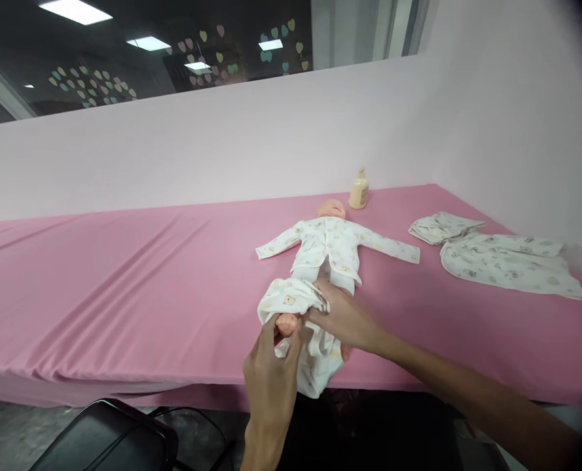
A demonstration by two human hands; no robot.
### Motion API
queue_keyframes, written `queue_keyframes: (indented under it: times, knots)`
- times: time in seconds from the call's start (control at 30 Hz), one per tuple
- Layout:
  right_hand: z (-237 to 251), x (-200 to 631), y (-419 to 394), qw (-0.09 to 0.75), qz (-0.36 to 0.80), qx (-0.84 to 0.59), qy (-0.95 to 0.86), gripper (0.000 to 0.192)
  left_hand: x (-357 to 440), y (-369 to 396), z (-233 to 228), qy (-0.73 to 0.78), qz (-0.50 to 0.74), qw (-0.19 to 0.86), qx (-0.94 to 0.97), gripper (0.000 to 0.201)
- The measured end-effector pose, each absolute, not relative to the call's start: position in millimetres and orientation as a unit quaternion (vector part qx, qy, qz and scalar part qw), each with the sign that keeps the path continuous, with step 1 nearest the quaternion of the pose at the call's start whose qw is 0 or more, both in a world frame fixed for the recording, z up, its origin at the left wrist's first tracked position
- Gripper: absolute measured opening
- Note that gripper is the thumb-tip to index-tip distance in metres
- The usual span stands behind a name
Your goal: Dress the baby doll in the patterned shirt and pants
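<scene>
Left hand (271,367): pinched around doll's foot (287,324). Right hand (347,317): closed on bunched cloth (289,296) — apparently to steady foot, keep folds gathered.

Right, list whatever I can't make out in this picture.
All in the head view:
Arm ends of the doll: hidden inside the white shirt.
Leg behind the foot in the left hand: covered by bunched cloth.
Wording on the bottle: too small.
Black chair: cut off by the bottom edge.

Pump bottle (359,191), black chair (114,439), window (143,65)
</scene>
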State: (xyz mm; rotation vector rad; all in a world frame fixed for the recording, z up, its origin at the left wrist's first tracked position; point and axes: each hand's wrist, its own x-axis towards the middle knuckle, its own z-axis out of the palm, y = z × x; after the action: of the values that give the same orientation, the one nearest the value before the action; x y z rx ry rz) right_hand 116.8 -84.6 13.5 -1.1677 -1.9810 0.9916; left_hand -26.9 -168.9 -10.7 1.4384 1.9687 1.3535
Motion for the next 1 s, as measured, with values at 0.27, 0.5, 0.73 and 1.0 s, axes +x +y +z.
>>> queue_keyframes:
  times: [0.27, 0.5, 0.73, 1.0]
  knots:
    - [19.4, 143.6, -67.6, 0.26, 0.446, -0.415, -0.749, 0.03, -41.6, -161.0, -27.8, 0.683, 0.513, 0.13, 0.503, 0.034]
    - [19.7, 152.8, -70.7, 0.214, 0.449, -0.344, -0.796, 0.027, -61.1, -148.6, -30.2, 0.691, 0.529, 0.175, 0.46, 0.04]
    - [43.9, 125.6, -56.6, 0.337, 0.617, -0.246, -0.667, 0.032, -76.5, -134.2, -31.0, 0.715, 0.512, 0.182, 0.441, 0.035]
    - [58.7, 80.8, -24.8, 0.334, 0.667, -0.21, -0.632, 0.027, -70.0, -158.1, -16.5, 0.735, 0.483, 0.138, 0.454, 0.048]
